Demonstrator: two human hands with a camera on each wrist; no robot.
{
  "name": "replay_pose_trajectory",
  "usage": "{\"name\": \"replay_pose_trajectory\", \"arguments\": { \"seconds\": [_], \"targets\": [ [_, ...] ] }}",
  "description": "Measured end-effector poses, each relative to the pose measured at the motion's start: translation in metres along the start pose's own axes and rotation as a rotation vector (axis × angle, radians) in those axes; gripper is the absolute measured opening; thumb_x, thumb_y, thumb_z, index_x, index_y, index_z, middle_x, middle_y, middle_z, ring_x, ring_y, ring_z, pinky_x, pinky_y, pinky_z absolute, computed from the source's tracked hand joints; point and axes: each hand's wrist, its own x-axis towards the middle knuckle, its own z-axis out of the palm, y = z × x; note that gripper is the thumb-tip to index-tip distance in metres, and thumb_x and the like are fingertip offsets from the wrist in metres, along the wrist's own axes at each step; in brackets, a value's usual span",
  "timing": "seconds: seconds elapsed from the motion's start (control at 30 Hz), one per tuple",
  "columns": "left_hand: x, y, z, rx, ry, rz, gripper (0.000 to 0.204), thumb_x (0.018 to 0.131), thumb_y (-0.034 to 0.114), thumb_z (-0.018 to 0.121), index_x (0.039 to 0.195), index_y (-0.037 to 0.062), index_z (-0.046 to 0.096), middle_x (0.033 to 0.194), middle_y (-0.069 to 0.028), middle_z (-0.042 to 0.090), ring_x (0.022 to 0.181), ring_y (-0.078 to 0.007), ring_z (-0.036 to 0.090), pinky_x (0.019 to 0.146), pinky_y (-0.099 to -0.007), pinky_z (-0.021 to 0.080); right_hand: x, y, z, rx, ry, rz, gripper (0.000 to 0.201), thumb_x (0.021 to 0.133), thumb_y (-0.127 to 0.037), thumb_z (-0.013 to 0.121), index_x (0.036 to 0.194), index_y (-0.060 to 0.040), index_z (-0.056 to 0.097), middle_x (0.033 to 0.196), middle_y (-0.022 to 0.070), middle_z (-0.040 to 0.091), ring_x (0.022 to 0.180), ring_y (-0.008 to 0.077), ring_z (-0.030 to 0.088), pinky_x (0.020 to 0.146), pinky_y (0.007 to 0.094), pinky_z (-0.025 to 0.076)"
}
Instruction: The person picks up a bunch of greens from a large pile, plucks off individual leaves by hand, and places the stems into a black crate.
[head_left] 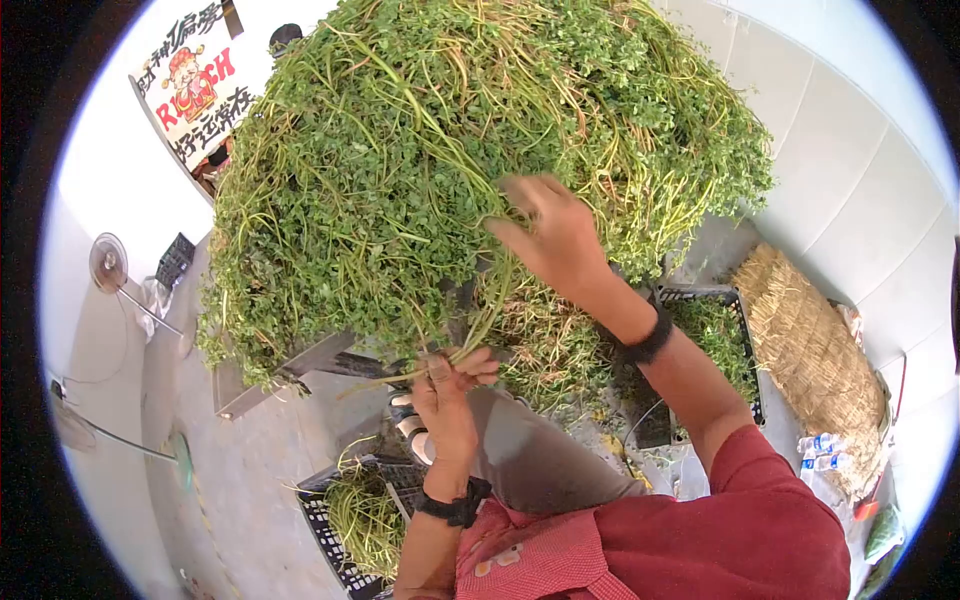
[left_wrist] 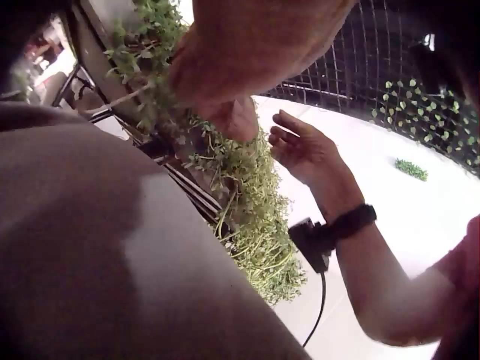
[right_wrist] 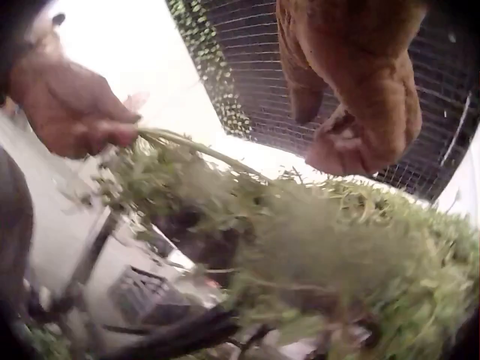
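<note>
A large heap of green leafy stems (head_left: 400, 180) fills the upper middle of the head view. Low at its front edge, the left hand (head_left: 447, 400) pinches a few long stems (head_left: 480, 325) between thumb and fingers; the right wrist view also shows this hand (right_wrist: 75, 112) with the stems (right_wrist: 202, 148). The right hand (head_left: 555, 235) hovers over the front of the heap, thumb and fingers apart and bent a little, with nothing seen between them. In the right wrist view, that hand (right_wrist: 360, 90) is above the leaves (right_wrist: 337, 247).
A black crate (head_left: 320, 515) with pale stems stands at the lower left, another crate (head_left: 745, 350) with greens at the right. A straw roll (head_left: 810, 360) and water bottles (head_left: 822, 452) lie along the right wall. A fan (head_left: 108, 262) stands at the left.
</note>
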Motion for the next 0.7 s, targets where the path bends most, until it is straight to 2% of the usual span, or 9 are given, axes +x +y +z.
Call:
{"name": "replay_pose_trajectory", "arguments": {
  "seconds": [0.03, 0.1, 0.2, 0.3, 0.4, 0.47, 0.53, 0.57, 0.7],
  "targets": [
    [-0.004, 0.001, 0.0, -0.001, -0.002, 0.0, 0.03, 0.097, 0.027, 0.037, 0.101, -0.0015, 0.043, 0.09, -0.0229, 0.063, 0.075, -0.026, 0.064, 0.065, -0.0354, 0.052, 0.009, 0.002, 0.008, -0.002, 0.001, 0.0, 0.04, 0.078, -0.027, 0.063, 0.111, -0.0051, 0.055, 0.099, 0.0172, 0.059, 0.085, 0.031, 0.059, 0.068, 0.0397, 0.047],
    [-0.017, 0.005, -0.002, 0.071, -0.075, 0.018, 0.036, 0.097, 0.03, 0.036, 0.101, -0.0048, 0.046, 0.087, -0.0221, 0.064, 0.074, -0.0247, 0.065, 0.064, -0.0318, 0.053, 0.021, 0.015, 0.033, -0.39, -0.054, -0.025, 0.053, 0.083, -0.032, 0.058, 0.127, -0.0073, 0.043, 0.127, 0.0167, 0.043, 0.114, 0.0331, 0.043, 0.093, 0.0458, 0.038],
    [-0.047, 0.035, -0.026, 0.303, -0.085, 0.067, 0.03, 0.097, 0.026, 0.036, 0.099, -0.0028, 0.044, 0.08, -0.0209, 0.064, 0.065, -0.0255, 0.063, 0.06, -0.0335, 0.052, 0.031, 0.059, 0.063, -0.543, -0.334, 0.076, 0.059, 0.088, -0.034, 0.05, 0.137, -0.0087, 0.028, 0.139, 0.0133, 0.03, 0.126, 0.0358, 0.03, 0.105, 0.0496, 0.023],
    [-0.075, 0.056, -0.063, 0.288, -0.085, 0.03, 0.03, 0.097, 0.025, 0.037, 0.095, -0.0028, 0.046, 0.074, -0.0192, 0.064, 0.058, -0.0243, 0.062, 0.056, -0.0329, 0.052, 0.033, 0.065, 0.065, -0.586, -0.37, 0.083, 0.056, 0.091, -0.036, 0.044, 0.137, -0.0073, 0.028, 0.14, 0.0132, 0.029, 0.126, 0.0356, 0.029, 0.106, 0.0489, 0.022],
    [-0.083, 0.048, -0.11, 0.567, -0.027, -0.022, 0.031, 0.097, 0.027, 0.038, 0.092, -0.0029, 0.048, 0.072, -0.0192, 0.064, 0.057, -0.0238, 0.062, 0.054, -0.0324, 0.052, 0.033, 0.061, 0.066, -0.58, -0.307, 0.108, 0.06, 0.089, -0.039, 0.048, 0.137, -0.0085, 0.029, 0.14, 0.0138, 0.029, 0.126, 0.0369, 0.03, 0.105, 0.0506, 0.023],
    [-0.09, 0.063, -0.091, 0.459, -0.016, -0.093, 0.031, 0.096, 0.026, 0.04, 0.092, -0.0031, 0.048, 0.071, -0.0189, 0.063, 0.057, -0.0236, 0.063, 0.054, -0.0321, 0.052, 0.023, 0.035, 0.048, -0.558, -0.279, 0.096, 0.06, 0.087, -0.04, 0.051, 0.135, -0.0085, 0.033, 0.14, 0.0139, 0.031, 0.126, 0.0369, 0.03, 0.103, 0.0515, 0.025],
    [-0.09, 0.064, -0.077, 0.327, 0.0, -0.12, 0.03, 0.096, 0.026, 0.041, 0.092, -0.0033, 0.048, 0.071, -0.0186, 0.063, 0.058, -0.0234, 0.063, 0.054, -0.0318, 0.052, 0.007, -0.001, 0.027, -0.525, 0.066, -0.336, 0.052, 0.082, -0.039, 0.059, 0.123, -0.0081, 0.05, 0.129, 0.0158, 0.045, 0.118, 0.0323, 0.042, 0.096, 0.0473, 0.034],
    [-0.09, 0.063, -0.075, 0.294, -0.066, -0.133, 0.029, 0.096, 0.025, 0.042, 0.092, -0.0033, 0.049, 0.071, -0.0177, 0.063, 0.057, -0.023, 0.063, 0.054, -0.0312, 0.052, -0.005, -0.015, 0.025, -0.51, 0.055, -0.345, 0.052, 0.082, -0.039, 0.059, 0.123, -0.0081, 0.05, 0.129, 0.0158, 0.045, 0.118, 0.0323, 0.042, 0.096, 0.0473, 0.034],
    [-0.092, 0.056, -0.073, 0.257, -0.193, -0.111, 0.027, 0.094, 0.024, 0.046, 0.092, -0.0028, 0.051, 0.07, -0.0148, 0.063, 0.056, -0.0216, 0.062, 0.053, -0.0296, 0.051, -0.08, -0.063, 0.016, 0.512, -0.729, -0.086, 0.028, 0.079, -0.03, 0.063, 0.091, -0.0055, 0.065, 0.075, 0.0113, 0.063, 0.07, 0.018, 0.061, 0.063, 0.0313, 0.047]
  ]
}}
